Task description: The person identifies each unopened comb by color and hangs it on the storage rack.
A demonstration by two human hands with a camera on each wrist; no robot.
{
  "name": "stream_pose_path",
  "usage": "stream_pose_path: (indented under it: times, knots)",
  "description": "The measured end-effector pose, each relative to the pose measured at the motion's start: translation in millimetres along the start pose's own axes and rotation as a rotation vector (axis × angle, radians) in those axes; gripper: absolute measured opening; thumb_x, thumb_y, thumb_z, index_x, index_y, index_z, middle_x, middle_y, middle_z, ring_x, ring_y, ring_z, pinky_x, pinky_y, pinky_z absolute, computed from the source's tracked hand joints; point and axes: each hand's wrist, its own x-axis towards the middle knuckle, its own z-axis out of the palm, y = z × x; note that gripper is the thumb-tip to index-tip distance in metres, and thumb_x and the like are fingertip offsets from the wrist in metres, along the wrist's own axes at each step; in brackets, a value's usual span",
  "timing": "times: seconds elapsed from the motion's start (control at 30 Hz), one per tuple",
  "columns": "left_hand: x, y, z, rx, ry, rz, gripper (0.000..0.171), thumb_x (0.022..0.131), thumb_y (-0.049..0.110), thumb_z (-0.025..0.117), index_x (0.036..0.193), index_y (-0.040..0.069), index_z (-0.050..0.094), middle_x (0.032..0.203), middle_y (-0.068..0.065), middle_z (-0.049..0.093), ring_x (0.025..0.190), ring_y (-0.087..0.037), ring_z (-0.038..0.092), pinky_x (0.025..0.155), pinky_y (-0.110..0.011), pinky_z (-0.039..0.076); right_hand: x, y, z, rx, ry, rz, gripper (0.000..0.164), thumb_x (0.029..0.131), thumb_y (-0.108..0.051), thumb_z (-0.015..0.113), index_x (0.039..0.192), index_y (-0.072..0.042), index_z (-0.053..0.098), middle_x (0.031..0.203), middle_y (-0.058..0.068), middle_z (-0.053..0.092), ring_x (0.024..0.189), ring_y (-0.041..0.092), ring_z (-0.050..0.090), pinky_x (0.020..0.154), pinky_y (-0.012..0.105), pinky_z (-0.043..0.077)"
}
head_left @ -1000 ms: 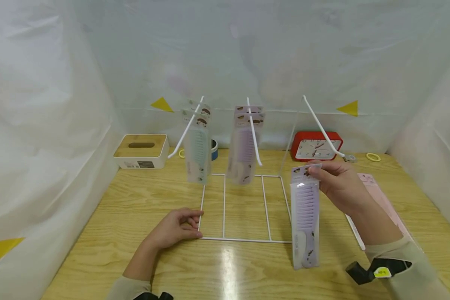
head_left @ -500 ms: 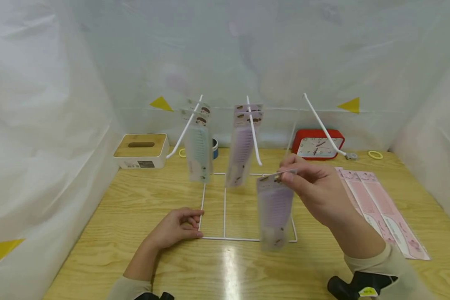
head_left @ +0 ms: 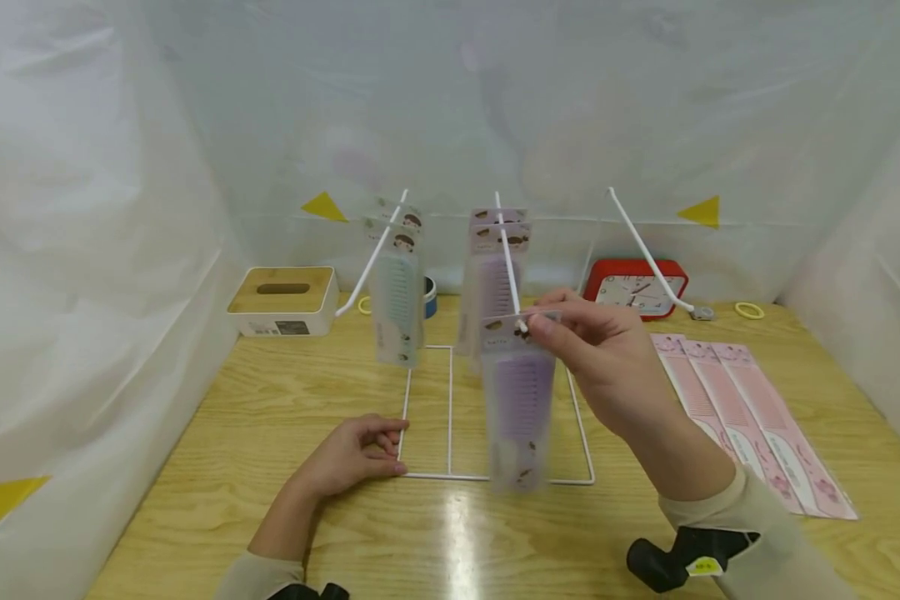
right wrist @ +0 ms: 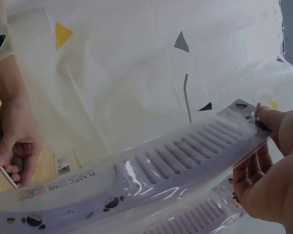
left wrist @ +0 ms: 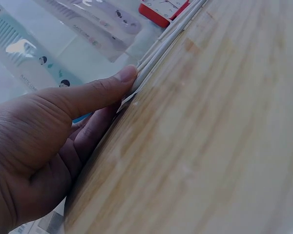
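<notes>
My right hand point(head_left: 607, 362) pinches the top card of a packaged purple comb point(head_left: 523, 408) between thumb and fingers. The card is right at the tip of the middle prong point(head_left: 509, 271) of a white wire rack point(head_left: 450, 417); in the right wrist view the prong's end point(right wrist: 257, 110) shows at the card's hole. Behind it, more packaged purple combs point(head_left: 486, 292) hang on that prong. Packaged green combs point(head_left: 397, 304) hang on the left prong. My left hand point(head_left: 352, 454) holds the front left corner of the rack's base, its thumb on the wire in the left wrist view.
The right prong point(head_left: 648, 254) bears nothing. Several pink comb packs point(head_left: 750, 417) lie on the table at right. At the back stand a tissue box point(head_left: 282, 302), a roll of blue tape point(head_left: 429, 300), a red clock point(head_left: 636, 287) and a yellow ring point(head_left: 749, 310).
My right hand has carried the purple comb leftward from the rack's right side to the middle prong's tip, uncovering the pink packs. The left hand stays on the base.
</notes>
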Motion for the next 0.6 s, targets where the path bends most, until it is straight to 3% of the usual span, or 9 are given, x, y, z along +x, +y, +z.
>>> stream_pose_path:
  times: [0.27,0.6]
  knots:
    - [1.3,0.8,-0.7,0.021,-0.004,0.004,0.064,0.079,0.01,0.085,0.134,-0.007,0.058,0.108,-0.018,0.06,0.092,-0.015,0.063,0.084,-0.025,0.062,23,14,-9,-0.17,0.158,0.107,0.018,0.093,-0.007,0.07,0.092,-0.022,0.08,0.096,-0.006,0.069,0.087,0.011,0.058,0.072,0.019,0.054]
    - [1.3,-1.0,0.5,0.014,0.009,0.012,0.062,0.078,0.008,0.085,0.133,-0.007,0.059,0.107,-0.018,0.06,0.091,-0.014,0.063,0.083,-0.024,0.062,58,29,-19,-0.221,0.202,0.098,0.008,0.091,-0.018,0.075,0.093,-0.023,0.08,0.091,-0.009,0.072,0.085,0.009,0.061,0.076,0.018,0.058]
